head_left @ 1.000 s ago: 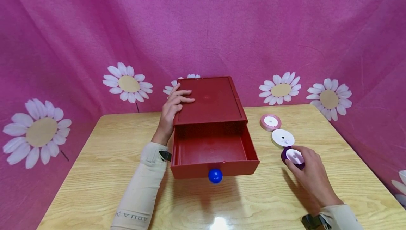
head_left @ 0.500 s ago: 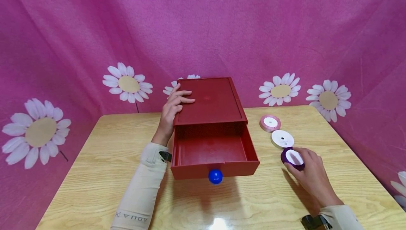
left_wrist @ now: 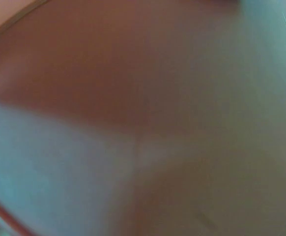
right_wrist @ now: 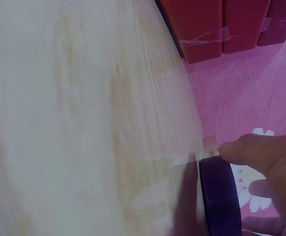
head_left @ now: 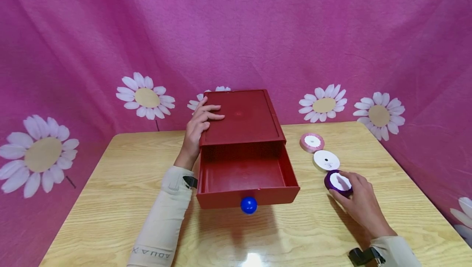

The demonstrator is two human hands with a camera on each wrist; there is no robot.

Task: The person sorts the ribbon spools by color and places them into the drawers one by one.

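My right hand [head_left: 365,203] holds a spool of purple ribbon [head_left: 327,184] by its edge on the right of the table, thumb at the near side and fingers round the far side. In the right wrist view the purple ribbon spool [right_wrist: 220,196] shows edge-on, a fingertip [right_wrist: 231,151] touching its end. My left hand [head_left: 193,134] rests on the upper left edge of a red plastic drawer box [head_left: 245,115], straight fingers spread over its top. The box's drawer [head_left: 228,198], with a round blue knob [head_left: 248,205], is pulled out, its floor bare. The left wrist view is blurred.
Beyond the purple spool a white-faced spool [head_left: 326,160] and a pink ribbon spool [head_left: 312,142] lie in a slanting row. All stand on a wooden table [head_left: 140,168]. A magenta cloth [head_left: 236,33] with daisies hangs behind and at both sides.
My right fingertips have drawn back from over the purple spool's white middle to its right edge. The head view has shifted slightly. My left hand stays on the drawer box.
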